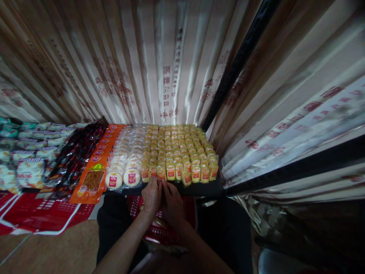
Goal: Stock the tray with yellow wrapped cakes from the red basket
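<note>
"Where do you have your hands, measured from the dark shelf (pixel 212 189)?"

"You have your left hand (pixel 152 195) and right hand (pixel 173 199) at the shelf's front edge, side by side, fingertips meeting."

"And the yellow packets (pixel 195 159)?"

"They stand in rows on the right-hand part of the shelf, the front row along its edge, right at your fingertips."

"How far open are your hands?"

"Your fingers curl inward on both, tips close together. I cannot tell whether you pinch a packet or only touch one."

"What else is near you?"

"Below the shelf's front edge, under your hands, a red basket (pixel 190 213) sits between your legs. Farther left along the shelf you have white round packets (pixel 132 177), then an orange packet (pixel 91 179)."
</note>
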`<state>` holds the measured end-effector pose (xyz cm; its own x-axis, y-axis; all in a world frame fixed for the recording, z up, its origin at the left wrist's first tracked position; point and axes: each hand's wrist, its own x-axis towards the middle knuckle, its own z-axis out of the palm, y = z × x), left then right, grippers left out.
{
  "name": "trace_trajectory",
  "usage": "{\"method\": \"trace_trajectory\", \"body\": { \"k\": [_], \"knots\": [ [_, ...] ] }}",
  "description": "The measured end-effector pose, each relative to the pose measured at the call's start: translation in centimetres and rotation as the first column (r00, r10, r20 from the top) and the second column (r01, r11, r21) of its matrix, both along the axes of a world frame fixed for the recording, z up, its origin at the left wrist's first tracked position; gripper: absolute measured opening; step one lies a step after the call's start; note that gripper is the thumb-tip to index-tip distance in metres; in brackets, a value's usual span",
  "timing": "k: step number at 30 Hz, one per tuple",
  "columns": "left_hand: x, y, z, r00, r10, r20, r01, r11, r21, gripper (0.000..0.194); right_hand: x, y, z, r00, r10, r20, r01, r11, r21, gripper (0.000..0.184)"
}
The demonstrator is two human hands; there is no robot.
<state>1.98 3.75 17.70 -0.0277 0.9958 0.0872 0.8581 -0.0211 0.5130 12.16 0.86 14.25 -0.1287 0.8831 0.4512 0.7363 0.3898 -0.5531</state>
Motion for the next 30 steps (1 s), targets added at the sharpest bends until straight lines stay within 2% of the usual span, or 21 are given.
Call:
{"method": "trace_trajectory", "body": {
  "k": [4,10,18,24,27,30],
  "knots": [
    [0.1,0.0,0.2,1.0,0.006,-0.017,-0.006,1.0,-0.012,0.021,-0.1,0.0,-0.1,1.0,-0.004,0.015,0.004,1.0,-0.024,0.058],
    [0.1,-0.2,0.3,0.999,0.011,0.036,-0.012,1.0,0.007,0.02,0.0,-0.1,0.0,1.0,0.005,-0.009,-0.005,0.999,-0.038,0.058],
    [0.0,-0.8,-0.3,0.998,0.022,0.064,-0.021,1.0,-0.007,0.017,0.3,-0.2,-0.2,0.995,0.03,-0.091,-0.034,0.999,-0.043,0.052],
    [0.2,-2.2,-0.4,0.958,-0.02,0.285,0.017,1.0,0.01,0.013,0.7,-0.5,-0.3,0.98,0.089,-0.178,-0.091,0.996,-0.005,0.048],
    [1.1,-3.6,-0.7,0.89,-0.066,0.452,0.068,0.998,0.012,0.011,1.0,-1.1,-0.6,0.96,0.076,-0.27,-0.084,0.996,-0.019,0.046],
    [2.1,-5.3,-1.4,0.816,-0.001,0.578,0.062,0.994,-0.086,0.015,1.2,-2.5,-1.1,0.938,0.065,-0.34,-0.096,0.993,-0.073,0.047]
  ]
}}
